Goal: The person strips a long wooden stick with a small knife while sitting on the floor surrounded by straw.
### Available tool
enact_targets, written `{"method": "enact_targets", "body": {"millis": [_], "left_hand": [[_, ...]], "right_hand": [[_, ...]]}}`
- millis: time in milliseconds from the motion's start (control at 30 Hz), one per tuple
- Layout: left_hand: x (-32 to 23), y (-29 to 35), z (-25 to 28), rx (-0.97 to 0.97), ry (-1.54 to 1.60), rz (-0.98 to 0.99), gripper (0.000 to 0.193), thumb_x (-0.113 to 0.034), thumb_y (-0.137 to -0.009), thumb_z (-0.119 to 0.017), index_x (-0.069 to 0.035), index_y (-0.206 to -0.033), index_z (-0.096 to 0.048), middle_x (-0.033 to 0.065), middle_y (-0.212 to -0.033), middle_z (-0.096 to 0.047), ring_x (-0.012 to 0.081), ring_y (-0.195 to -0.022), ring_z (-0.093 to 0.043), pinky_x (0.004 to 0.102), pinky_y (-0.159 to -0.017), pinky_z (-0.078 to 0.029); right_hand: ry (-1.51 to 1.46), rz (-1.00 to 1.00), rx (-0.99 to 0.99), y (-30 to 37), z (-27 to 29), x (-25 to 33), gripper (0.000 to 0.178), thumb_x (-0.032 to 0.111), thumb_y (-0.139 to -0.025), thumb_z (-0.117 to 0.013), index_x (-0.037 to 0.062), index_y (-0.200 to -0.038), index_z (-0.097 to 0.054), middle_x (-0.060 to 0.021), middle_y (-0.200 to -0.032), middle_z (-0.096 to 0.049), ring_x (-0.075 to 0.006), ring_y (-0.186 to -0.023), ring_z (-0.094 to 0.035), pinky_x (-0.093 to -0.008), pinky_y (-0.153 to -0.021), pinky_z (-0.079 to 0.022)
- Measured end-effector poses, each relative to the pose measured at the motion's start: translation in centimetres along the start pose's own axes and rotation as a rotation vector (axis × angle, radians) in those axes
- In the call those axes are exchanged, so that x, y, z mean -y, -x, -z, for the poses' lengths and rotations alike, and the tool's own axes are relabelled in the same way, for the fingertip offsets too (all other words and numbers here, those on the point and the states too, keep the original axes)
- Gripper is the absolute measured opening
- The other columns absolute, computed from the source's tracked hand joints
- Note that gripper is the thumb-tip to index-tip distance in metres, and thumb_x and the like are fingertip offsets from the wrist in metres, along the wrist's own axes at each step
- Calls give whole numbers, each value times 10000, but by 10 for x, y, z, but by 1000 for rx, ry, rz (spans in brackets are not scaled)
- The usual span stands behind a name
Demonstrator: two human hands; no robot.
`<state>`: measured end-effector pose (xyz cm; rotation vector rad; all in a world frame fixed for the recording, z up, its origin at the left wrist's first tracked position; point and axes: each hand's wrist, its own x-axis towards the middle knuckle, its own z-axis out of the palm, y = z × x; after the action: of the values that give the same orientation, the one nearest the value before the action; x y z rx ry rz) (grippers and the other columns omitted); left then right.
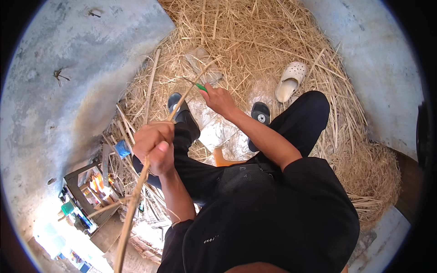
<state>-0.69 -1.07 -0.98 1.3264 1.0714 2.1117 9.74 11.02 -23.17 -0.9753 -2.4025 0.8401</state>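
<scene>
My left hand is closed in a fist around a long, thin, pale brown stick. The stick slants from the lower left, through that hand, up to a tapered end beyond my right hand. A side shoot or second thin stick meets it below my left hand. My right hand is wrapped round the green handle of a small knife. Its narrow blade points up and left, at or across the upper part of the stick; whether it touches cannot be made out.
Straw-like shavings cover the ground ahead. A cream clog lies at the right. My dark shoes stand on the pale floor. Grey walls flank me on both sides. A wooden frame with cluttered items stands at lower left, near a blue scrap.
</scene>
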Motion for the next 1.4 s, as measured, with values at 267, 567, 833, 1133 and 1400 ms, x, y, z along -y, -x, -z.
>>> {"method": "enact_targets", "body": {"millis": [267, 567, 833, 1133, 1400], "left_hand": [[-5, 20, -17, 157, -18, -9, 431, -194, -766, -564, -36, -506, -260, 13, -439, -233, 142, -346, -213, 303, -363, -162], [-5, 13, -4, 163, 1, 42, 470, -212, -777, -590, -40, -507, -245, 24, -440, -234, 141, -353, -222, 296, -376, -165], [-3, 7, -4, 112, -19, 24, 427, -188, -760, -563, -50, -504, -251, 20, -443, -231, 137, -351, -222, 294, -376, -159], [-1, -1, 13, 53, 7, 58, 447, -199, -771, -572, -44, -505, -248, 12, -439, -237, 125, -363, -207, 301, -370, -153], [-2, -2, 5, 149, -10, 58, 472, -222, -784, -575, -53, -507, -232, 15, -435, -230, 138, -356, -211, 299, -381, -150]], "right_hand": [[147, -144, 85, -7, 6, -30, 378, 389, -971, -425, 39, -986, -564, -252, -658, -609, -417, -647, -622, -496, -562, -500], [23, -137, 14, 14, 5, -11, 388, 391, -964, -433, 22, -922, -547, -237, -624, -606, -438, -629, -622, -523, -559, -495], [27, -164, 119, 3, 18, 8, 377, 380, -970, -423, 34, -938, -568, -254, -662, -613, -417, -643, -636, -502, -532, -504], [25, -212, 146, -8, -2, -22, 417, 422, -976, -383, 32, -978, -531, -284, -701, -614, -469, -661, -615, -532, -602, -497], [-124, -62, 58, -1, 16, 6, 307, 375, -984, -395, 87, -1010, -500, -238, -611, -588, -453, -604, -596, -546, -527, -453]]}}
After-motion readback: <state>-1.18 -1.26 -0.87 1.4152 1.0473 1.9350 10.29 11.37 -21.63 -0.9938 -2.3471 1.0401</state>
